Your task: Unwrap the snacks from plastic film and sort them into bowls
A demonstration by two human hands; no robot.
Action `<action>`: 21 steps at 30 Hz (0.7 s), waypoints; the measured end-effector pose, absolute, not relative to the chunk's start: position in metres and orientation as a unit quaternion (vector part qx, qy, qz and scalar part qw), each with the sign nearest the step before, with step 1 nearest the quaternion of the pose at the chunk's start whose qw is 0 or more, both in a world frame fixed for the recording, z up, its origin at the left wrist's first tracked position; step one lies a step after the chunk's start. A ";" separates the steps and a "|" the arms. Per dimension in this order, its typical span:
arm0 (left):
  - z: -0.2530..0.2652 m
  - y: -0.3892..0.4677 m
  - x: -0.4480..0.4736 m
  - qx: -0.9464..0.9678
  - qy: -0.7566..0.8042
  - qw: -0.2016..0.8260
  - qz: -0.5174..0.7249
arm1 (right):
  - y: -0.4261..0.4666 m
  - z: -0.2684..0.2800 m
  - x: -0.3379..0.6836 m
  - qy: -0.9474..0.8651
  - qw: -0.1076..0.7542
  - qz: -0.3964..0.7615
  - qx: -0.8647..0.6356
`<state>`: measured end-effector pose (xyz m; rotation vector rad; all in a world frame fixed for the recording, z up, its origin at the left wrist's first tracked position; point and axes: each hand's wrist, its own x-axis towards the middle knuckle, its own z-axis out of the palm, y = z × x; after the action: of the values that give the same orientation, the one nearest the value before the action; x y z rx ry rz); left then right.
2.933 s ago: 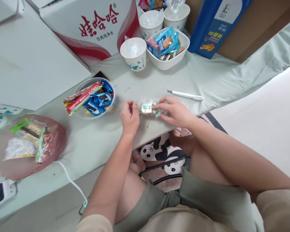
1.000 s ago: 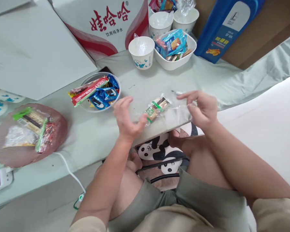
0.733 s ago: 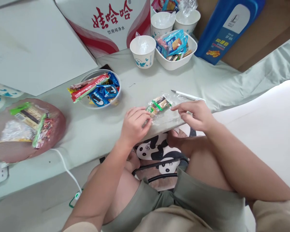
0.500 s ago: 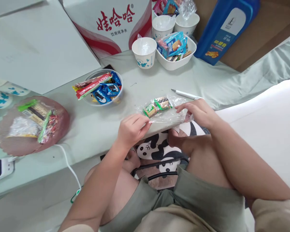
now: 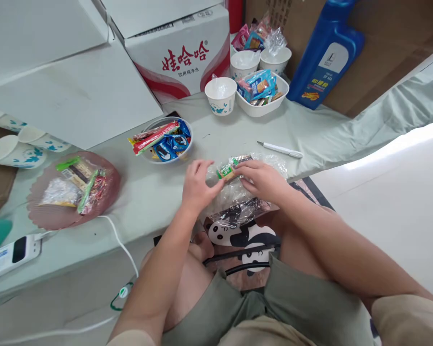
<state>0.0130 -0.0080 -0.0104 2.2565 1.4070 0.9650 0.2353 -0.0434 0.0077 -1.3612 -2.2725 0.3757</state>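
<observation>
A clear plastic bag lies at the table's front edge, its lower part hanging over. On it sit two small wrapped biscuit packs with green ends: one biscuit pack between my hands, and a second biscuit pack partly covered by my fingers. My left hand is open at the left, its thumb tip by the nearer pack and its forefinger raised. My right hand reaches over from the right, fingers apart, fingertips touching the packs. A white pen lies beyond my right hand.
A clear bowl of snacks stands left of the bag, and a pink dish farther left. Behind are a paper cup, a white tub, a blue jug and a printed carton. A white cable hangs off the edge.
My left hand has let go of the bag's edge and opened. My right hand has moved left onto the biscuit packs. The bag now droops over the table edge. The camera view has shifted.
</observation>
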 end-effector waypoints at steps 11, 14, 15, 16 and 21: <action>-0.019 0.027 0.048 0.528 0.560 0.496 0.402 | -0.032 -0.006 0.217 -0.793 0.136 0.090 -0.587; -0.009 0.028 0.051 0.417 0.591 0.570 0.390 | -0.027 -0.009 0.218 -0.783 0.145 0.088 -0.598; -0.005 0.028 0.051 0.393 0.587 0.596 0.381 | -0.026 -0.010 0.218 -0.782 0.148 0.091 -0.599; -0.001 0.027 0.051 0.375 0.581 0.618 0.375 | -0.024 -0.011 0.219 -0.781 0.154 0.095 -0.597; 0.011 0.028 0.045 0.305 0.571 0.659 0.383 | -0.019 -0.016 0.223 -0.775 0.218 0.112 -0.582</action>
<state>0.0447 0.0280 0.0111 0.6903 1.2932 0.8672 0.2233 -0.0185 -0.0155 -1.6124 -2.1452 0.3091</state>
